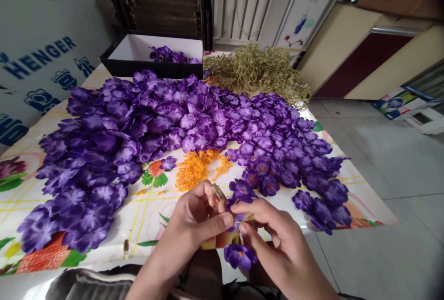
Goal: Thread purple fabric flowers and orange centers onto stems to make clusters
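My left hand [199, 219] is closed in front of the table edge, thumb and fingers pinching a purple artificial flower sprig. My right hand [268, 233] pinches the same sprig from the other side, fingertips close to the left thumb. One purple flower [240, 256] with an orange centre hangs below the fingers, and another flower [242, 190] shows above them. The thin stem between the hands is mostly hidden. Just beyond my hands lies a small heap of orange flower centres [194, 168]. A single loose purple flower [168, 163] rests left of that heap.
Wide piles of purple petals [138, 119] cover the patterned tablecloth [145, 216] in an arc. Behind them stand a black box [152, 67] with purple flowers inside and a bundle of greenish stems [256, 69]. More assembled flowers [322, 209] lie at the right edge.
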A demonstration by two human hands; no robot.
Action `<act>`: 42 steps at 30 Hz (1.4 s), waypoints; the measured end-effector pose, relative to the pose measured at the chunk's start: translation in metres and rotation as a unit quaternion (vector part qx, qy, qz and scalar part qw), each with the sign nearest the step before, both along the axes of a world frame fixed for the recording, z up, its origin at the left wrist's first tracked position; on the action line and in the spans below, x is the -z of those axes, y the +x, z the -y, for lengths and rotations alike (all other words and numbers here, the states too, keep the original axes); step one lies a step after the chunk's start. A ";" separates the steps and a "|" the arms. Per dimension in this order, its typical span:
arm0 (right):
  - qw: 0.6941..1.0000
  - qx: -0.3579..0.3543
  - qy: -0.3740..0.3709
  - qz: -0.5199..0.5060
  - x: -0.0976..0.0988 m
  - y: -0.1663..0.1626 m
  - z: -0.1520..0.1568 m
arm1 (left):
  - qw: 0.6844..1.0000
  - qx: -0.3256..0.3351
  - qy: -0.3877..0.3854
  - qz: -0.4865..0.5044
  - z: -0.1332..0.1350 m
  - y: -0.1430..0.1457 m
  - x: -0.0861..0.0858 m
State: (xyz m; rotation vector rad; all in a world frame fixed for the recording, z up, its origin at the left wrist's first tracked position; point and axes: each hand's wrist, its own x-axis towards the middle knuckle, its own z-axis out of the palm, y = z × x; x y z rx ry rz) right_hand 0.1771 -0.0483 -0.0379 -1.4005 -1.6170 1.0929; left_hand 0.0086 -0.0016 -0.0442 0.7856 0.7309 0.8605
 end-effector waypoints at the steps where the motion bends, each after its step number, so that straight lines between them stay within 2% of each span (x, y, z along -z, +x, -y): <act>1: 1.000 -0.004 0.011 0.004 -0.001 -0.001 -0.001 | 1.000 -0.004 0.005 -0.011 0.000 0.000 0.001; 10: 1.000 -0.011 -0.012 0.001 -0.005 -0.006 -0.005 | 0.994 -0.047 0.027 -0.096 0.003 -0.003 -0.001; 14: 1.000 -0.014 -0.019 -0.004 -0.005 -0.012 -0.007 | 0.979 -0.083 0.079 -0.170 0.004 -0.007 -0.003; 18: 1.000 -0.015 -0.001 0.002 -0.006 -0.020 -0.009 | 0.964 -0.087 0.095 -0.232 0.005 -0.013 -0.005; 25: 0.999 -0.038 -0.014 0.015 -0.008 -0.035 -0.013 | 0.964 -0.089 0.082 -0.238 0.008 -0.028 -0.007; 29: 1.000 -0.025 -0.015 0.002 -0.007 -0.043 -0.014 | 0.945 -0.093 0.130 -0.285 0.010 -0.036 -0.009; 35: 0.998 -0.004 -0.056 -0.022 -0.006 -0.052 -0.010 | 0.935 -0.078 0.193 -0.288 0.015 -0.043 -0.006; 37: 0.996 0.013 -0.077 -0.036 -0.004 -0.053 -0.008 | 0.915 -0.093 0.232 -0.317 0.016 -0.046 -0.004; 40: 0.996 0.011 -0.082 -0.040 -0.001 -0.053 -0.008 | 0.853 -0.132 0.330 -0.382 0.017 -0.051 -0.006; 42: 0.997 0.004 -0.070 -0.032 0.001 -0.053 -0.010 | 0.820 -0.106 0.397 -0.398 0.018 -0.053 -0.009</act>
